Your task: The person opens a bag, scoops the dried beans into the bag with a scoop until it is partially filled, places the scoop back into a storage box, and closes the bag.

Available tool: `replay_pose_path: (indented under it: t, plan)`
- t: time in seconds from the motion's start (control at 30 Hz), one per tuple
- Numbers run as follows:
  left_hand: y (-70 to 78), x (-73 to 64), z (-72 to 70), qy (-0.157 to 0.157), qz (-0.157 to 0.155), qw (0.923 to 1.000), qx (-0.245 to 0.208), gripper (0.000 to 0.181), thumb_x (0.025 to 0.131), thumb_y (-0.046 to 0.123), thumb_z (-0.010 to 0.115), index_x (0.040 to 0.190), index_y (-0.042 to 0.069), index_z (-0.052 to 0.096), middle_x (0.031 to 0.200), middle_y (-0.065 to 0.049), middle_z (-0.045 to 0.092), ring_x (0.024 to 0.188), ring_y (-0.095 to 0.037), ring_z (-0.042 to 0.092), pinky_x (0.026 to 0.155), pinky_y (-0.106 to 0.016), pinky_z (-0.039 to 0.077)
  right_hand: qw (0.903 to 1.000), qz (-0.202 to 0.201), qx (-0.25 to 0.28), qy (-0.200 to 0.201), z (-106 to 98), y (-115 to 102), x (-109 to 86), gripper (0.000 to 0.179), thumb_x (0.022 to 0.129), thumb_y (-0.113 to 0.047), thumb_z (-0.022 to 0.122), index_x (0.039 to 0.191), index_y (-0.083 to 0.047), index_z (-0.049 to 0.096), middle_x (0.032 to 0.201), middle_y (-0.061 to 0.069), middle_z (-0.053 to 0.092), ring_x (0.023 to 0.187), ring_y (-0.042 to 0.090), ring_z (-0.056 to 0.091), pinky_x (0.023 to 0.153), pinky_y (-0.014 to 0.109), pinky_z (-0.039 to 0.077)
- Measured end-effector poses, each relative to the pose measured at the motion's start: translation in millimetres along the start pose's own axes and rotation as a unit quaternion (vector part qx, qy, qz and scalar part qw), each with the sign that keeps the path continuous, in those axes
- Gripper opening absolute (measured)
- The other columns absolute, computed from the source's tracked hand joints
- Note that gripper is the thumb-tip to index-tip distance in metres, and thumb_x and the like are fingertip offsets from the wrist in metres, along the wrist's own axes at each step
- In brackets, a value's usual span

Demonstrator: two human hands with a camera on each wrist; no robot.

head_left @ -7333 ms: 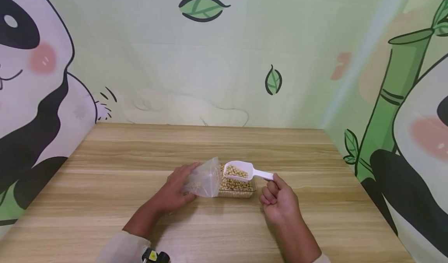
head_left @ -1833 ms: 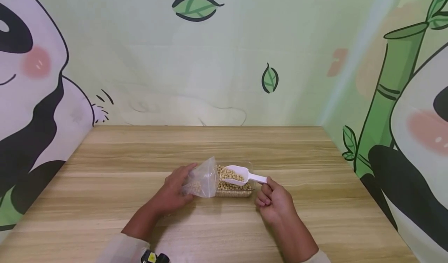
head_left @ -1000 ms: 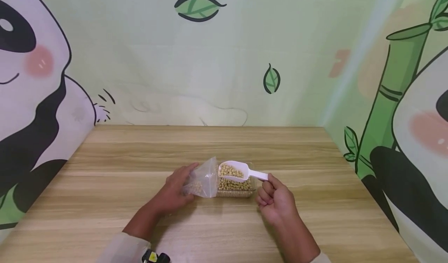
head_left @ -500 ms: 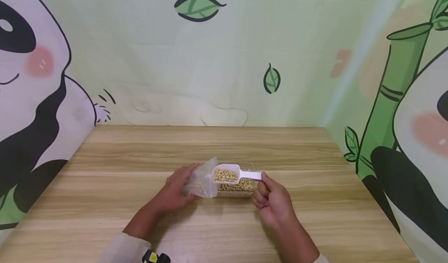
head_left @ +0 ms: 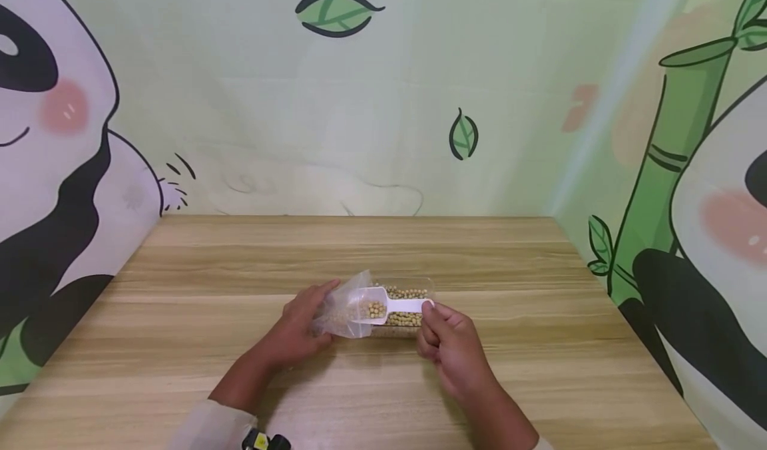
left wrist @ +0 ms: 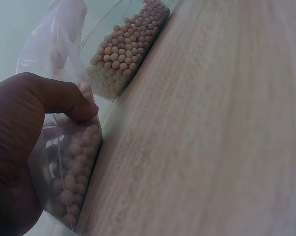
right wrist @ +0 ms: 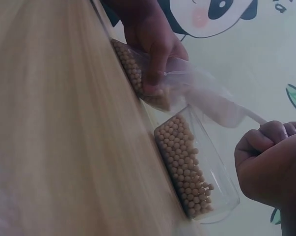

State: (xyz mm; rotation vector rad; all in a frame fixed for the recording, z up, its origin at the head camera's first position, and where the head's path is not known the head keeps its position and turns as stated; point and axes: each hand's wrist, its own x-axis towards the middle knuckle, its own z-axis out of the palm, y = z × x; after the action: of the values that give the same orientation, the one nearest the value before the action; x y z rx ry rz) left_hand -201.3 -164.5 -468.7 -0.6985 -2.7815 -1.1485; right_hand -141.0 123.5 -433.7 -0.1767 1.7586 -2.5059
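A clear plastic bag [head_left: 344,313] with soybeans in its lower part lies on the table, its mouth facing right. My left hand [head_left: 301,323] grips the bag, thumb on the near side, as the left wrist view shows too. In my right hand [head_left: 455,347] is the handle of a white scoop [head_left: 404,305]. The scoop's bowl, carrying some soybeans, is inside the bag's mouth and seen through the film. Beneath the scoop's handle stands a clear rectangular container [right wrist: 206,162] filled with soybeans [right wrist: 179,162]; the bag and scoop hide part of it in the head view.
The wood-grain table [head_left: 359,397] reaches back to a pale green wall [head_left: 257,104] printed with pandas, leaves and bamboo. A small black and yellow device [head_left: 263,439] sits at the left sleeve's cuff.
The right hand first dipped the scoop into the container and raised it loaded. It has since moved left, taking the bowl into the bag's mouth. The left hand keeps its place.
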Motion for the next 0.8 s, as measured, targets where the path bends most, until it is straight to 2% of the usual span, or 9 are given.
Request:
replay_pose_path:
  t: [0.2,0.33,0.5,0.7,0.8]
  plan:
    - [0.1,-0.4,-0.5,0.004,0.005,1.0,0.007,0.094,0.08,0.0,0.08,0.166,0.012,0.042,0.151,-0.018,0.06,0.141,-0.04,0.053,0.119,-0.075,0.032,0.9996,-0.026,-0.014,0.001,3.6,4.8,-0.5,0.052,0.116,-0.019,0.051,0.076,-0.002,0.024,0.061,-0.001,0.019,0.053,0.008,0.026,0.056,0.026,0.019]
    - [-1.2,0.0,0.8,0.006,0.004,1.0,0.003,0.094,0.08,0.0,0.08,0.166,0.012,0.043,0.152,-0.018,0.06,0.142,-0.041,0.052,0.118,-0.074,0.033,0.9989,-0.028,-0.035,0.009,3.6,6.9,0.0,0.05,0.116,-0.017,0.051,0.074,-0.003,0.028,0.058,-0.007,0.026,0.052,0.007,0.028,0.056,0.025,0.022]
    - [-1.1,0.3,1.3,0.003,0.003,1.0,-0.002,0.094,0.08,0.0,0.08,0.166,0.013,0.043,0.153,-0.018,0.059,0.142,-0.041,0.052,0.119,-0.075,0.032,0.9979,-0.036,-0.052,0.018,2.8,5.7,0.1,0.051,0.116,-0.019,0.052,0.074,-0.002,0.027,0.059,-0.007,0.026,0.052,0.007,0.029,0.056,0.024,0.023]
    - [-0.9,0.6,1.2,-0.001,-0.001,1.0,0.004,0.093,0.081,0.001,0.078,0.166,0.013,0.042,0.153,-0.017,0.059,0.141,-0.039,0.052,0.119,-0.073,0.033,0.9972,-0.056,-0.031,0.038,0.1,1.1,1.5,0.051,0.116,-0.018,0.049,0.075,-0.002,0.024,0.063,-0.001,0.018,0.055,0.01,0.024,0.057,0.025,0.02]
    - [-2.3,1.1,1.9,0.0,0.003,1.0,0.007,0.093,0.081,0.0,0.078,0.166,0.013,0.042,0.152,-0.016,0.06,0.141,-0.039,0.053,0.118,-0.073,0.033,0.9963,-0.053,-0.02,0.064,-2.2,-2.5,2.2,0.05,0.117,-0.019,0.048,0.075,-0.005,0.025,0.064,-0.001,0.019,0.057,0.011,0.022,0.058,0.025,0.021]
